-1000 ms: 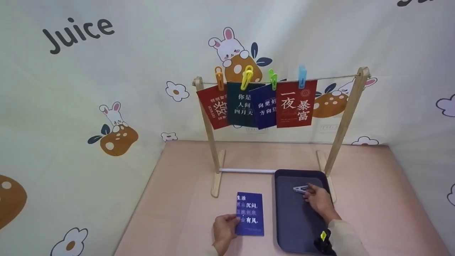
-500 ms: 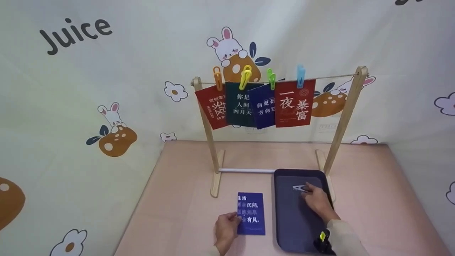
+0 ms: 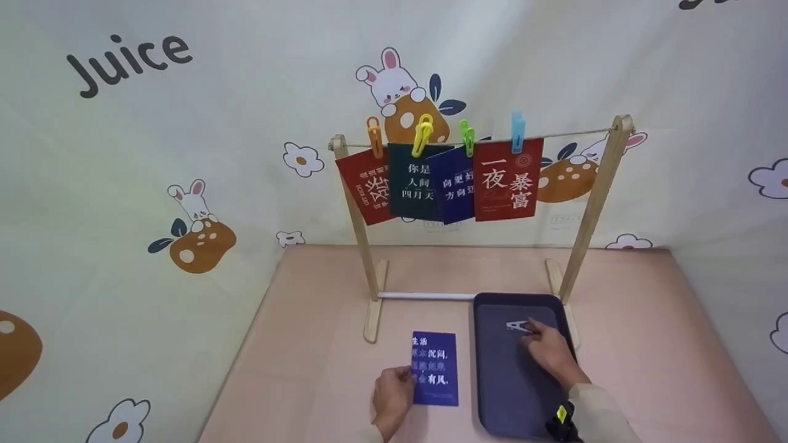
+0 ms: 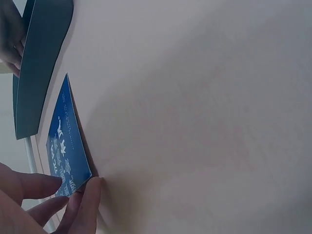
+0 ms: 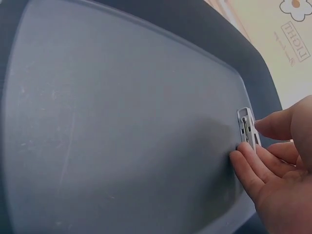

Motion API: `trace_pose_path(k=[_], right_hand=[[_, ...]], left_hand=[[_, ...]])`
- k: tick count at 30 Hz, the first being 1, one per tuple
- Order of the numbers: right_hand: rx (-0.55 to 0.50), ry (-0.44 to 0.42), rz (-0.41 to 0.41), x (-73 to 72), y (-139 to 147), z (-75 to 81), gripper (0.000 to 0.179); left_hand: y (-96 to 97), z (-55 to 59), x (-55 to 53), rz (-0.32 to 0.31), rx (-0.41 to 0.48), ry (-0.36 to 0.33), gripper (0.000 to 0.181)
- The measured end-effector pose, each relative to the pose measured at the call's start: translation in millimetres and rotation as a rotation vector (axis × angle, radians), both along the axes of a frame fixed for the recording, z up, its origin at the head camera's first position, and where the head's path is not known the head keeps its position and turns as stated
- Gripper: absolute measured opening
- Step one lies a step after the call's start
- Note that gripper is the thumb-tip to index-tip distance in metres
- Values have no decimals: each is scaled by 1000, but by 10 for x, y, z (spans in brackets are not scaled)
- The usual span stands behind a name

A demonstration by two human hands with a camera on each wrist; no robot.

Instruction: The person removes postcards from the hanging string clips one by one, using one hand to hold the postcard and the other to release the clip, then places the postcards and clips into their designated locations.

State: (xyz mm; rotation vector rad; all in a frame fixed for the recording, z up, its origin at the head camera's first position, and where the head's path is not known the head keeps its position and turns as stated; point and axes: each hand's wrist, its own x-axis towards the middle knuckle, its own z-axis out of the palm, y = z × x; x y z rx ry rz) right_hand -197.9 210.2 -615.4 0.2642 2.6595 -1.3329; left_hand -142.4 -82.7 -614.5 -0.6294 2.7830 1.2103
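Observation:
My left hand (image 3: pixel 393 394) pinches the left edge of a blue card (image 3: pixel 438 369) with white writing. In the left wrist view, thumb and fingers meet at one end of the card (image 4: pixel 66 141), and it slants slightly off the pink surface. My right hand (image 3: pixel 550 352) holds a pale grey clothespin (image 3: pixel 514 325) between thumb and fingers, over the far part of the dark tray (image 3: pixel 506 394). The right wrist view shows the clothespin (image 5: pixel 245 124) low at the tray's far end; whether it touches the tray I cannot tell.
Behind stands a wooden rack (image 3: pixel 592 215) with a string across its top. Hanging there are a red card (image 3: pixel 368 191), a green card (image 3: pixel 418 197), a blue card (image 3: pixel 455 191) and another red card (image 3: pixel 506 203), held by coloured clothespins. A white rod (image 3: pixel 425 296) joins the rack's feet.
Both hands stay almost where they were, still holding the card and the clothespin. The right hand has tilted slightly, and the head view has shifted a little.

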Motion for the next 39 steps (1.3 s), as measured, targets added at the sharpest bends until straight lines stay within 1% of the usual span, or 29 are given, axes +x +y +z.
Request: trace_pose_path(k=[5, 11, 17, 19, 22, 24, 31, 33, 35, 39], right_hand=[[29, 16, -10, 27, 24, 9, 57], [40, 41, -18, 59, 16, 34, 56], [141, 130, -30, 101, 9, 77, 52], [141, 148, -40, 122, 6, 104, 50], [108, 171, -60, 156, -12, 161, 47], [97, 196, -70, 178, -40, 214, 45], [131, 323, -61, 256, -161, 478, 43], [143, 368, -51, 276, -185, 554, 43], [161, 436, -46, 286, -201, 622, 42], [208, 621, -37, 288, -200, 782, 38]], left_hand=[[-4, -8, 6, 1, -6, 22, 17], [-36, 9, 15, -12, 27, 50, 18], [-56, 95, -22, -33, 112, 92, 25], [-52, 131, -35, -57, 148, 108, 26], [-35, 194, -44, -91, 218, 121, 28], [-14, 242, -46, -120, 264, 120, 29], [104, 464, -52, -201, 377, 89, 34], [134, 530, -67, -217, 389, 80, 36], [152, 596, -89, -243, 397, 83, 37], [182, 740, -133, -322, 418, 85, 38]])
